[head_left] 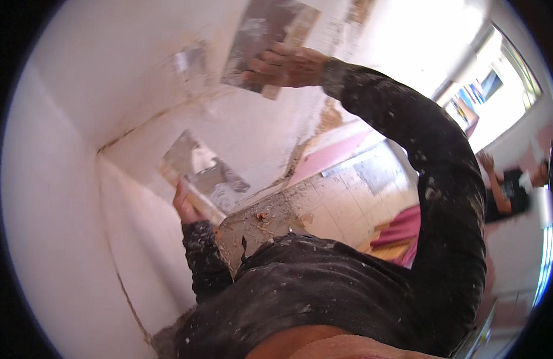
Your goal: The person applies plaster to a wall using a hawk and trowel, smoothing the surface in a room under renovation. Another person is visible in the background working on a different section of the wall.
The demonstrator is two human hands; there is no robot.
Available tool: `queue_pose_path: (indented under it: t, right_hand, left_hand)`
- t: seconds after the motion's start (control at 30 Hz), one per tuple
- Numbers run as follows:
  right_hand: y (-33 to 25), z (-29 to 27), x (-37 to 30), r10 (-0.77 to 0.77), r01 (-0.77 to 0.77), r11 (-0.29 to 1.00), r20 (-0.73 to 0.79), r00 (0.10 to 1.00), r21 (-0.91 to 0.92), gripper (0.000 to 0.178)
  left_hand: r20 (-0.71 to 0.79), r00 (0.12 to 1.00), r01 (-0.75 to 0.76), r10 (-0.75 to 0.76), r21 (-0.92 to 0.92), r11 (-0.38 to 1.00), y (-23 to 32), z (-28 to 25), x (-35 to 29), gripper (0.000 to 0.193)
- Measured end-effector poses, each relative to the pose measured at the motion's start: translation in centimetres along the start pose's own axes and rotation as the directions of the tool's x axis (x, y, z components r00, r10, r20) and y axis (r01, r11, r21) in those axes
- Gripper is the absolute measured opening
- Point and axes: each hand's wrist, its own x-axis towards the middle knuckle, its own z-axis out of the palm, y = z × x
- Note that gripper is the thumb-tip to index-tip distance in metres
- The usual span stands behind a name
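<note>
My right hand [285,67] is raised at the upper middle, with its fingers laid across the back of a wide metal plastering blade [252,37]. That blade lies against or very near the white wall; the exact contact cannot be made out. Lower and to the left, my left hand [185,206] grips the long handle edge of a second wide plastering blade [213,178]. Whitish plaster is smeared on this one, with a thicker lump [202,159] near its middle. Both dark sleeves are speckled with plaster.
Cracks and a rough seam [130,131] run along the wall near the left corner. Debris [261,224] covers the floor below, beside pale tiles [339,200]. Pink cloth [399,230] lies at the right. Another person [509,188] stands far right, near a bright window [515,78].
</note>
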Motion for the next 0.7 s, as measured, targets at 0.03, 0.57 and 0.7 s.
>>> queue_pose_path:
  t: [0.03,0.57,0.7]
  right_hand:
    - [0.5,-0.4,-0.8,0.003,-0.006,0.999,-0.07,0.998,-0.037,0.053]
    - [-1.9,2.4,-4.3,0.16,-0.21,0.955,0.234,0.959,0.21,0.061]
    - [-5.7,-3.2,-8.1,0.468,-0.599,0.74,0.405,0.785,0.306,0.055]
  left_hand:
    - [0.171,0.985,0.041,-0.026,-0.082,0.996,1.3,6.0,-2.8,0.048]
    - [0.153,0.988,-0.007,0.016,-0.058,0.998,2.0,12.1,-5.7,0.046]
    - [0.122,0.992,-0.028,0.04,-0.097,0.995,0.2,8.6,-3.2,0.046]
